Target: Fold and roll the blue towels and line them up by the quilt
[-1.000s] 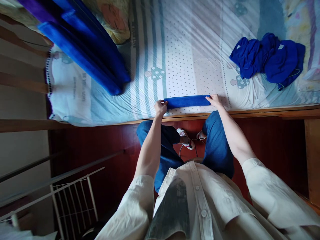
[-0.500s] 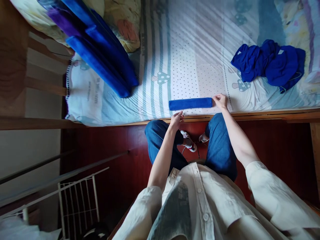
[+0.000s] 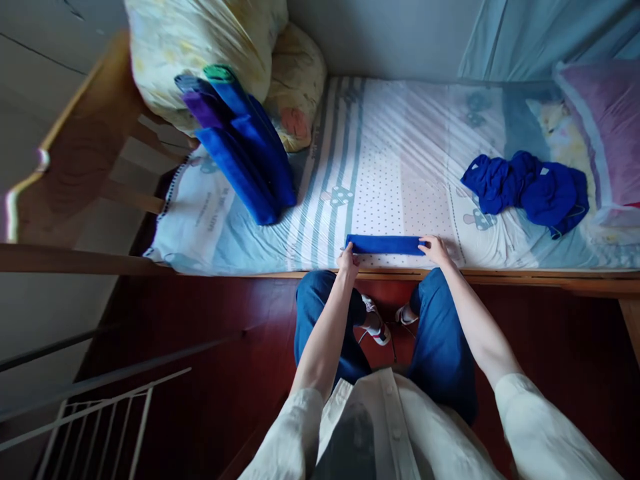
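Observation:
A blue cloth folded into a long narrow strip (image 3: 387,245) lies along the front edge of the bed. My left hand (image 3: 349,261) pinches its left end. At the opposite end, the fingers of my right hand (image 3: 434,249) are closed on the right corner. Farther right on the sheet is a crumpled heap of blue cloth (image 3: 530,190). To the left, a bundle of long folded cloths (image 3: 245,153), mostly blue with some purple and green, leans against a pale yellow pillow-like bundle.
The patterned bed sheet (image 3: 380,167) covers the mattress, with a wooden rail along its front. A wooden headboard (image 3: 85,153) stands at left, and pale yellow bedding (image 3: 200,47) is piled behind the cloths. A pink pillow (image 3: 605,127) sits at far right. White metal bars (image 3: 100,427) stand lower left.
My left hand has moved up from below the strip and now grips its left end. My right hand has closed on the right end. The head view has tilted up, showing the wall.

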`<state>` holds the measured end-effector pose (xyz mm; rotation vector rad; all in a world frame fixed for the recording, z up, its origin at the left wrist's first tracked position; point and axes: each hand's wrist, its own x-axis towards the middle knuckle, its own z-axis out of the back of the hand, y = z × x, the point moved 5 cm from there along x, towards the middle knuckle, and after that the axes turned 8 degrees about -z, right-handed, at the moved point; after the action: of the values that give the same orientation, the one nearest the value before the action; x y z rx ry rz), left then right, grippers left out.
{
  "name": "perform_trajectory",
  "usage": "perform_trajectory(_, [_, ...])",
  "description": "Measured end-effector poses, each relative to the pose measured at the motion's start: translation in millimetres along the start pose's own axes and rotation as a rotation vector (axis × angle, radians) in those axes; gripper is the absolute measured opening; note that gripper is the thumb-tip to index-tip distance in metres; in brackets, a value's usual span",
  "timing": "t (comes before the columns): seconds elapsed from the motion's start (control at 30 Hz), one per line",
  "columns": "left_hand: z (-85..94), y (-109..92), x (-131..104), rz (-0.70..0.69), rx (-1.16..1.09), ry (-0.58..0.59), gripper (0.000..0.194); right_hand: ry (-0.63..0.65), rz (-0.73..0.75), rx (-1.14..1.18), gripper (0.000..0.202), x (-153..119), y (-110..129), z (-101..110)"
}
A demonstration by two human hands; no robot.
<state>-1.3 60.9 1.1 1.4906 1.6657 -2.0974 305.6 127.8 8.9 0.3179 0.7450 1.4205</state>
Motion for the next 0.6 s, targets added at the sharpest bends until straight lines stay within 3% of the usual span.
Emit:
perform_trajectory(0.13, [-1.5, -9, -3, -0.072, -0.029, -0.009, 0.054, -0.042, 0.027, 0.018, 0.031, 3, -1, 3])
perform_trajectory(0.23, [-3.7, -22, -9, -0.187, -0.022, 0.05, 0.049, -0.092, -0.015, 0.026, 0.068, 3, 3, 11])
perform_trajectory(0.3, [-9.1, -35, -17, -0.304, -0.005, 0.131, 0.048, -0.036, -0.036, 0.061, 0.089, 6, 17, 14])
perform_trajectory(0.43, [-30.3, -66, -50, -0.538, 0.048, 0.347, 0.038, 0.193, 0.104, 0.176, 0.102, 14, 81, 20])
perform_trajectory(0.5, [-40.8, -81, -72, -0.634, 0.106, 0.408, 0.024, 0.289, 0.228, 0.241, 0.093, 15, 121, 25])
perform_trajectory(0.6, [-55.4, -102, -107, -0.76, 0.228, 0.521, 0.021, 0.405, 0.318, 0.335, 0.069, 9, 167, 33])
